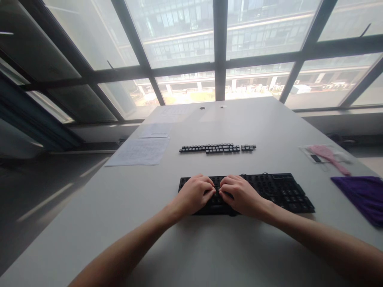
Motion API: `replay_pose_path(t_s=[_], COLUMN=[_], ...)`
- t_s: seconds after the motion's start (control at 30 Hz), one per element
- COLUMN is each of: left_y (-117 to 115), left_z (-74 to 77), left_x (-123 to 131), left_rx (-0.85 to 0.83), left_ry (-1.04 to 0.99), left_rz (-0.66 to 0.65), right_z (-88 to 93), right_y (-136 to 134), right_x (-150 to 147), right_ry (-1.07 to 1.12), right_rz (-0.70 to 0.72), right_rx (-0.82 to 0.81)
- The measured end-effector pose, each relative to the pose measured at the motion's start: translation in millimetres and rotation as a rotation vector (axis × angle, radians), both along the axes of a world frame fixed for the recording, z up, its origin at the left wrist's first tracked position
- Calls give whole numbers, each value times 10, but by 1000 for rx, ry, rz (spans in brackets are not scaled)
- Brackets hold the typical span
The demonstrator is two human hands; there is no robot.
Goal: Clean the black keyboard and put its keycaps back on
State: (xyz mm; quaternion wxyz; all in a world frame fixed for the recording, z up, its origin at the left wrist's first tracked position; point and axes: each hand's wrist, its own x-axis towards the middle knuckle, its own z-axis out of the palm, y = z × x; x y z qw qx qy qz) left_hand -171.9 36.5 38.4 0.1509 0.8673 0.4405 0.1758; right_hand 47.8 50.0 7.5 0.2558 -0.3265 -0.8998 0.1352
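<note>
A black keyboard point(271, 187) lies flat on the white table, partly covered by both hands. Above its left half, my left hand point(197, 191) is closed, thumb and fingertips pinched together. My right hand point(237, 191) faces it a short gap away, its fingers also bent into a pinch over the keys. Whatever is between the fingertips is too small or hidden to make out. Beyond the keyboard, loose black keycaps point(223, 148) stand in rows, with a smaller group of keycaps point(248, 147) at their right end.
Printed paper sheets point(137, 151) lie on the left of the table point(143, 247). At the right are a pink brush-like tool point(329, 157) on a clear plastic bag and a purple cloth point(362, 197). Large windows point(182, 36) stand behind the table's far edge.
</note>
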Motion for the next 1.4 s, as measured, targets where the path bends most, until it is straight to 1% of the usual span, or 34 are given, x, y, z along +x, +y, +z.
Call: replay_pose_path(t_s=[0.07,0.13,0.2,0.27,0.33,0.4,0.47,0.53,0.67,0.8,0.97,1.07,1.17,1.27,1.33,1.4], left_y=[127,338,610,891,1129,1297,1400,1457,1498,1487,1474,1483,1447,1280,1079,833], left_z=[41,66,54,6,-62,-131,-190,-233,-277,-281,-267,-253,-193,-68,24,88], left_x=[-50,-111,-168,-203,-206,-182,-145,-111,-82,-88,-83,-77,-80,-66,-31,30], left_rx=[-7,28,84,144,185,202,209,214,204,192,161,142,122,111,86,15], left_ry=[-63,-117,-130,-79,12,73,107,142,182,166,122,93,60,18,-49,-145], left_rz=[53,143,237,300,327,331,328,324,312,309,283,292,316,337,335,284], right_z=[64,134,188,213,210,184,143,90,-15,-81,-104,-106,-86,-25,28,76], right_y=[60,204,432,708,980,1200,1349,1434,1501,1537,1575,1586,1584,1532,1438,1279], right_x=[17,17,-16,-85,-177,-271,-350,-410,-471,-482,-491,-522,-548,-511,-422,-275], right_ry=[15,32,25,-22,-105,-193,-269,-316,-335,-298,-251,-254,-258,-207,-90,68], right_rz=[-25,-85,-152,-201,-233,-257,-259,-244,-215,-180,-100,-96,-101,-117,-150,-185], right_rx=[4,16,44,79,101,110,125,147,178,204,201,193,186,177,136,58])
